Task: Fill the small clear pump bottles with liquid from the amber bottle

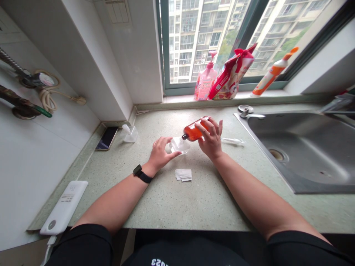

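My right hand [212, 140] is wrapped round an orange-red bottle [194, 131] with a dark neck. The bottle is tilted, its uncapped mouth low over a clear square container [181, 146]. With thumb and fingers on its sides, my left hand [161, 153] grips that container on the counter. Whether liquid is flowing is hard to make out. Left of the hands stands a clear square piece with a white pump top [126, 130]. A folded white tissue [183, 175] lies in front of the container. Beyond my right hand is a thin clear-and-white item [232, 141], its kind unclear.
On the right is a steel sink [302, 147] with a faucet [251, 115]. A pink pump bottle [205, 83], a red bag [233, 75] and an orange-white bottle [270, 77] line the windowsill. A phone [107, 138] and a white power bank [65, 207] lie at left.
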